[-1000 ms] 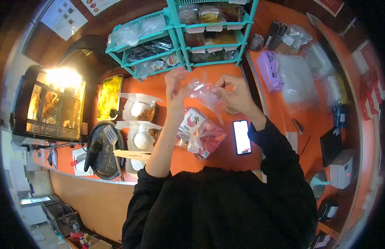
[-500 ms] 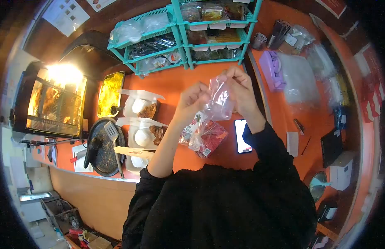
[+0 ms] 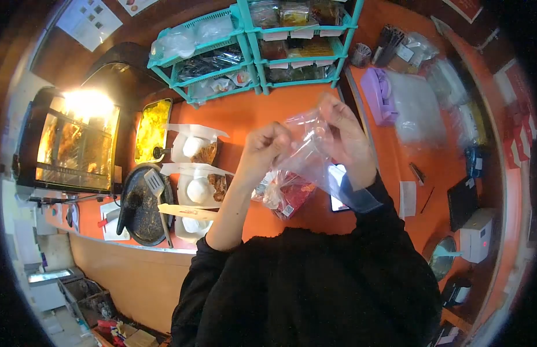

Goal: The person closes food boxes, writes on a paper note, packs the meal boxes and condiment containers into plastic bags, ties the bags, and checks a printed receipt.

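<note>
A clear plastic bag (image 3: 308, 159) is stretched between my two hands above the counter, its lower end hanging toward my right sleeve. My left hand (image 3: 265, 149) is closed on the bag's left side. At the upper right, my right hand (image 3: 346, 133) pinches the bag with thumb and fingers, partly seen through the film. Beneath them lies a tied clear bag with a red packet (image 3: 294, 194) in it. Partly covered by the hanging bag, a phone (image 3: 338, 199) with a lit screen rests on the counter.
To the left stand open boxes with rice and meat (image 3: 200, 188), a black stone mortar (image 3: 142, 202) with a spatula (image 3: 155, 184), a yellow food tray (image 3: 153, 130) and a lit glass warmer (image 3: 77, 144). Teal racks (image 3: 251, 43) rise at the back. Right are a purple dispenser (image 3: 377, 95) and plastic bags (image 3: 416, 110).
The bag has been unfolded and spread wider, its end now reaching down over the phone. My right hand has moved slightly right and down; my left hand is a little lower.
</note>
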The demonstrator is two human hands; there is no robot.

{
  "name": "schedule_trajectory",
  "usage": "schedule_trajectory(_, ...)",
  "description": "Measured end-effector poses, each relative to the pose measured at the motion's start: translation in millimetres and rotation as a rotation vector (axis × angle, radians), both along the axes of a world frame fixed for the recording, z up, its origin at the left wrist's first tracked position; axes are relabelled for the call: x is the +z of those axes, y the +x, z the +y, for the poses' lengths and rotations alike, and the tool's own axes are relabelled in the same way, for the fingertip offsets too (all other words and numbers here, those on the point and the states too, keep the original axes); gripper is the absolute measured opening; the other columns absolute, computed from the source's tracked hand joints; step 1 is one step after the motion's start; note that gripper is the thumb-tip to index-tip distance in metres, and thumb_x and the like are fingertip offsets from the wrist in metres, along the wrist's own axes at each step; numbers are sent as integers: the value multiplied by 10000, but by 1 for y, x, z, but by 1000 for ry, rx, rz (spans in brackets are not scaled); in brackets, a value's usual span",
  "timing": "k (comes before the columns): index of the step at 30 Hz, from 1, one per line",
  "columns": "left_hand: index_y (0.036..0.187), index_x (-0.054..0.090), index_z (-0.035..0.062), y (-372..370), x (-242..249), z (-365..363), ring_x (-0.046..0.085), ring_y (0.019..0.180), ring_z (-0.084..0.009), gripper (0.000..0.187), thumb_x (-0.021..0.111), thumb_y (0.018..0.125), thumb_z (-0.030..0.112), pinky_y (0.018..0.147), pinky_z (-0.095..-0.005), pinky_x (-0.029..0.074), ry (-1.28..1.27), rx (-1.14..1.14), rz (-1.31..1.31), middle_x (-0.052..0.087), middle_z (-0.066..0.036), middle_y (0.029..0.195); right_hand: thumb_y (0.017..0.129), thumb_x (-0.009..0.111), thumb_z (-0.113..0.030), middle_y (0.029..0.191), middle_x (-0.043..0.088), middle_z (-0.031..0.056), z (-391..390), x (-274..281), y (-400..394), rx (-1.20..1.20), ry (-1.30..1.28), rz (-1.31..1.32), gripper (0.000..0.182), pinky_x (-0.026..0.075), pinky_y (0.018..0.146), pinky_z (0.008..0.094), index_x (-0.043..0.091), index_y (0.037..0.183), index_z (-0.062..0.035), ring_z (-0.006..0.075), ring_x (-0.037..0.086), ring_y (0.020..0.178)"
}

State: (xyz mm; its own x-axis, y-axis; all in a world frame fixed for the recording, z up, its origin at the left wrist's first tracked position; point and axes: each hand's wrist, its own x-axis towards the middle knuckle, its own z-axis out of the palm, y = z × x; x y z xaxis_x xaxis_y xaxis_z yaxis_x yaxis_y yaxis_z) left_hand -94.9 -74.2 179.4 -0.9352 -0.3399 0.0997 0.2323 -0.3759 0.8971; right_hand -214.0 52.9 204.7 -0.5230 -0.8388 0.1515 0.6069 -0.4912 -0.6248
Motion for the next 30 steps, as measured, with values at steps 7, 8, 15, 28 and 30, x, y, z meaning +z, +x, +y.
schedule_trajectory(7, 709, 500, 53, 5, 3, 4, 499, 603, -111, 226, 624, 744, 239, 531, -241, 400, 250, 2, 349, 525, -31, 662, 766, 520, -20, 591, 535, -6, 12, 6, -8, 291, 437, 402, 54, 356, 423, 194, 551, 806, -40, 54, 476, 490)
schedule_trajectory(8, 708, 500, 55, 8, 0, 1, 510, 642, -118, 225, 630, 738, 236, 563, -246, 408, 233, -156, 377, 529, -36, 673, 771, 527, -36, 593, 536, -5, 12, 12, -4, 64, 322, 328, 43, 344, 411, 188, 548, 806, -45, 48, 469, 482)
schedule_trajectory(15, 758, 478, 92, 24, 4, 12, 462, 651, -114, 202, 585, 774, 262, 590, -283, 412, 236, 51, 173, 430, 5, 614, 795, 549, -161, 670, 559, 14, 20, -3, -25, 15, 32, 138, 140, 401, 455, 197, 539, 854, -35, 71, 504, 527)
schedule_trajectory(28, 728, 511, 35, 16, 11, 3, 487, 555, -118, 265, 533, 813, 286, 478, -226, 403, 174, -413, 30, 504, -17, 645, 830, 482, -183, 875, 551, 33, 29, -7, 0, 6, 79, -247, 223, 427, 710, 278, 518, 987, -29, 114, 521, 745)
schedule_trajectory(30, 694, 485, 44, 17, 34, 11, 476, 555, -132, 316, 493, 831, 329, 489, -235, 387, 647, 164, -2, 483, -21, 613, 820, 491, -171, 861, 557, 40, 33, -26, -3, 250, 119, 51, 268, 421, 594, 238, 500, 1036, -12, 103, 523, 671)
